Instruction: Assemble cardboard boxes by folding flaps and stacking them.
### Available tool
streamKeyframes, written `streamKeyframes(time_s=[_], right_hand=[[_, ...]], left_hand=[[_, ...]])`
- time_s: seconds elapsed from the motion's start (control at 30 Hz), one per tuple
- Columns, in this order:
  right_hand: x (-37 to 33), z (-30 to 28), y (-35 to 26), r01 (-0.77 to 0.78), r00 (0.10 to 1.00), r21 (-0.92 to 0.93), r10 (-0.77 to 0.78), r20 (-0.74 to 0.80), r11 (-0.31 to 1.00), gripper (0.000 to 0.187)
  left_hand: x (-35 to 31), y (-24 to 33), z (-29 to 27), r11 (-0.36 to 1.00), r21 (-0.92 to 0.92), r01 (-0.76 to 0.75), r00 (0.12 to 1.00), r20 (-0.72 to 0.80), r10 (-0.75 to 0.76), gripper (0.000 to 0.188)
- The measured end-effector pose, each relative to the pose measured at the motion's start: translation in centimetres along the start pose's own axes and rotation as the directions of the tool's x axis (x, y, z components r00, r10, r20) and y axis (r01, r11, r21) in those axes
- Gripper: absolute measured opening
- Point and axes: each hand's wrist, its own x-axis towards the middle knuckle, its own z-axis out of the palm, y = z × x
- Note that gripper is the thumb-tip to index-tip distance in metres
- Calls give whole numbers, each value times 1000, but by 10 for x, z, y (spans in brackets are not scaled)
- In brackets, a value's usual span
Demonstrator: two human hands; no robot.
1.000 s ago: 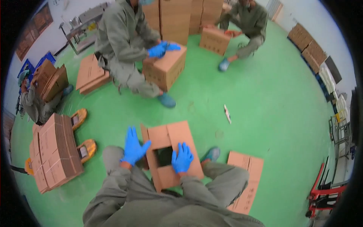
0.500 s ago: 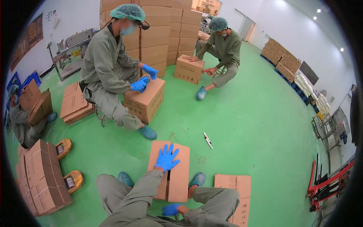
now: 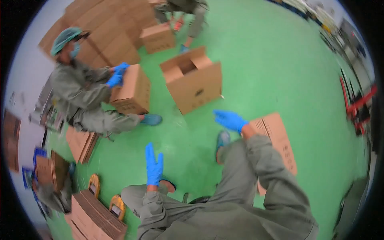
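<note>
A brown cardboard box [image 3: 197,89] is on the green floor ahead of me, its top flaps raised and a dark gap showing between them. It is slightly blurred. Neither of my hands touches it. My right hand [image 3: 230,120], in a blue glove, reaches out just below the box's near right corner, fingers stretched, holding nothing. My left hand [image 3: 153,166], also blue-gloved, is raised over my left knee with its fingers apart and nothing in it. To the right of my right leg lie flat folded cartons [image 3: 276,136].
At left a seated co-worker [image 3: 86,80] rests gloved hands on a closed box [image 3: 134,90]. Another person sits beyond, beside a box [image 3: 158,38]. Bundled flat cartons [image 3: 94,216] lie at lower left by yellow fork tips [image 3: 117,206]. A red pallet jack [image 3: 356,104] stands far right.
The box has moved from between my feet to farther ahead, with its flaps now raised. My left hand has left its top; my right hand has come up and forward. The view has swung.
</note>
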Motion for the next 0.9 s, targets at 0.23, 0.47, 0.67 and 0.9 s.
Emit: streamKeyframes(time_s=[0.23, 0.47, 0.67, 0.9], right_hand=[[-146, 23, 211, -731, 660, 100, 736, -149, 675, 55], [-243, 148, 263, -960, 267, -81, 964, 14, 267, 92], [-192, 176, 220, -933, 242, -284, 969, -41, 221, 105], [-216, 219, 273, -925, 281, -337, 916, -288, 177, 97]], left_hand=[[-44, -63, 4, 934, -78, 349, 909, 272, -316, 65], [-58, -76, -2, 851, 204, 484, 685, 516, -514, 66], [-51, -70, -21, 807, 440, 393, 570, 572, -590, 67], [-43, -63, -10, 767, 483, 423, 503, 579, -642, 65]])
